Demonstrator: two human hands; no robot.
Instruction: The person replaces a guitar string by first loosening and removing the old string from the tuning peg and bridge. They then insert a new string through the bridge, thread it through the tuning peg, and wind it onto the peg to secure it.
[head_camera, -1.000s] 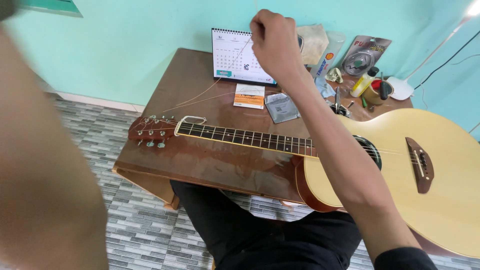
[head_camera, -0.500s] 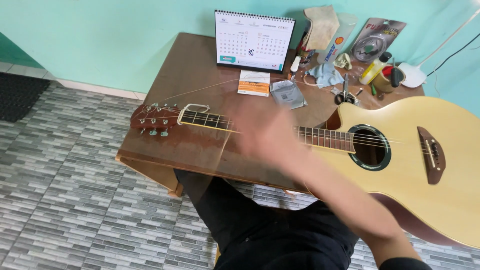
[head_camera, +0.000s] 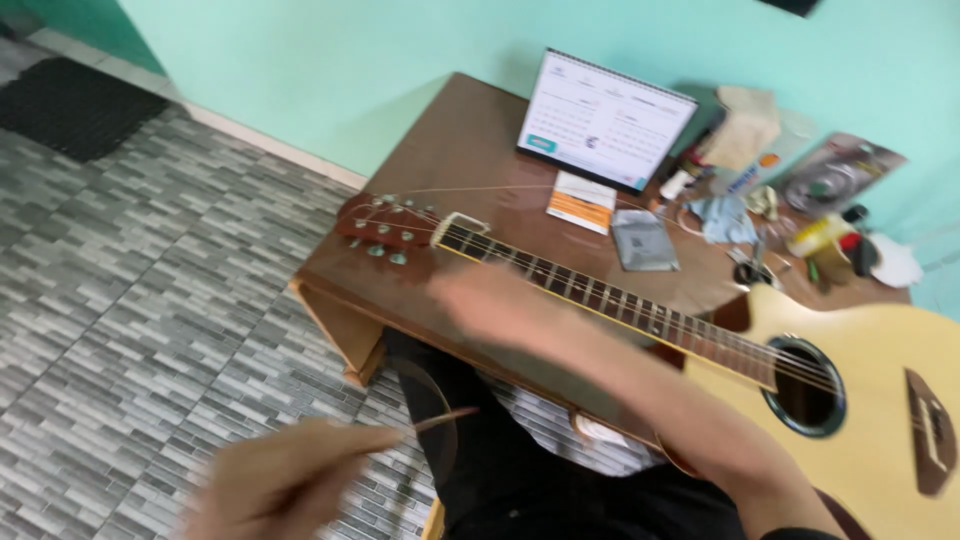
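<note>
An acoustic guitar (head_camera: 880, 330) with a pale body lies across a brown table (head_camera: 470, 140). Its dark headstock (head_camera: 385, 232) points left, and loose strings fan out from the tuners. My right hand (head_camera: 490, 300) is motion-blurred just in front of the neck (head_camera: 600, 295), near the nut. The blur hides its fingers. My left hand (head_camera: 285, 480), also blurred, is low at the front left over the floor. It pinches a thin guitar string (head_camera: 445, 418) that curls in a faint loop above my dark trousers.
A desk calendar (head_camera: 605, 120) stands at the back of the table. In front of it lie an orange-and-white packet (head_camera: 580, 200) and a grey packet (head_camera: 643, 240). Small bottles, cloth and tools clutter the back right. A dark mat (head_camera: 80, 105) lies on the grey tiled floor by the teal wall.
My right hand has dropped from up near the calendar to the guitar neck. My left hand has come down into view at the front left with the string. The view has swung left.
</note>
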